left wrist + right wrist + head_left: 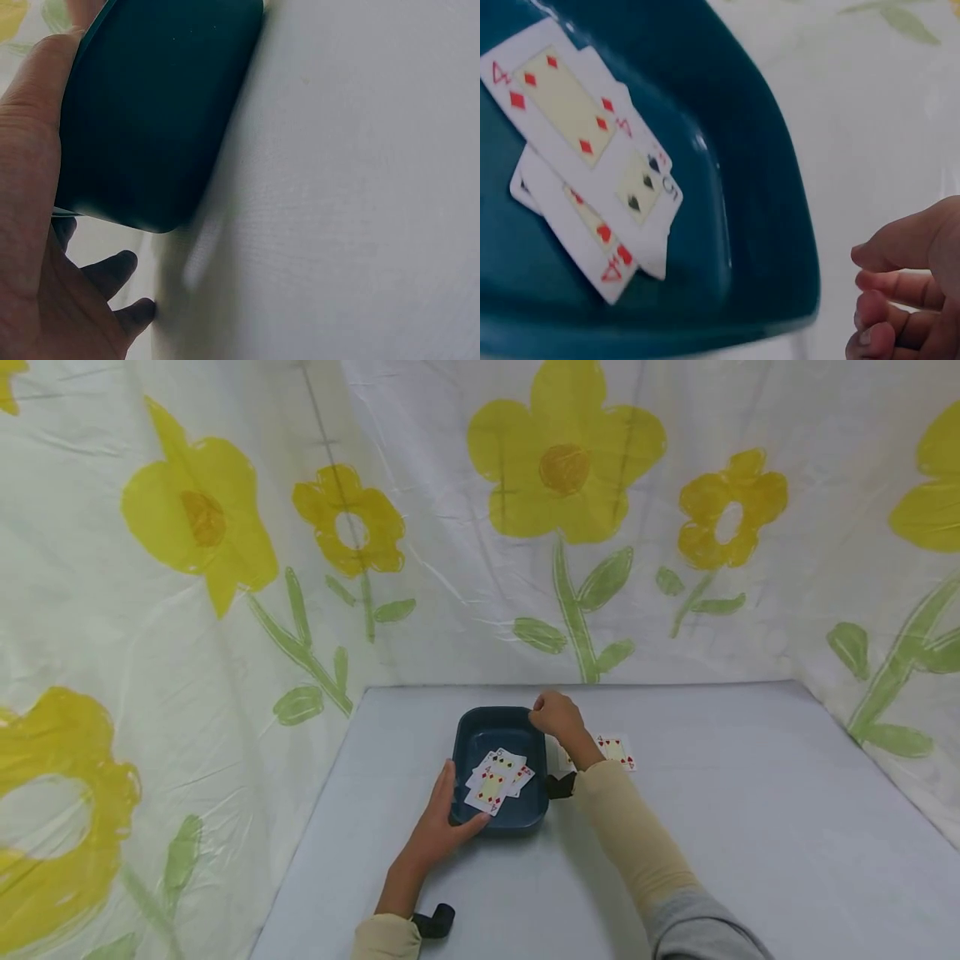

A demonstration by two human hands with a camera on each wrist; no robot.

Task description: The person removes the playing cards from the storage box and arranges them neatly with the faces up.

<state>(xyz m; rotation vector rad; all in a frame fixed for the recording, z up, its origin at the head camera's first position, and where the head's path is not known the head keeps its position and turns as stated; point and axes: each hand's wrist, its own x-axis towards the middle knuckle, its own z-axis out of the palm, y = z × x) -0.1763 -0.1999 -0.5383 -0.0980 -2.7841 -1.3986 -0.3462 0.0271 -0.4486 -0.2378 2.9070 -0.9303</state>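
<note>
A dark teal plastic tray (501, 828) stands on the table with several playing cards (492, 781) piled loosely inside, among them a four of diamonds (570, 97) and a five of spades (641, 191). My left hand (438, 831) holds the tray at its near left corner, thumb at the near edge and fingers along the left side. In the left wrist view the tray's outer wall (150, 127) covers part of the fingers. My right hand (558, 717) is beside the far right corner, fingers loosely curled. A gap separates it from the tray in the right wrist view, and nothing shows in it.
More cards lie right of the tray, partly hidden by my right forearm; a four of hearts (617, 752) shows there. White sheets (450, 610) with yellow flowers hang behind and beside the pale table (720, 810). Each wrist wears a black camera mount (435, 921).
</note>
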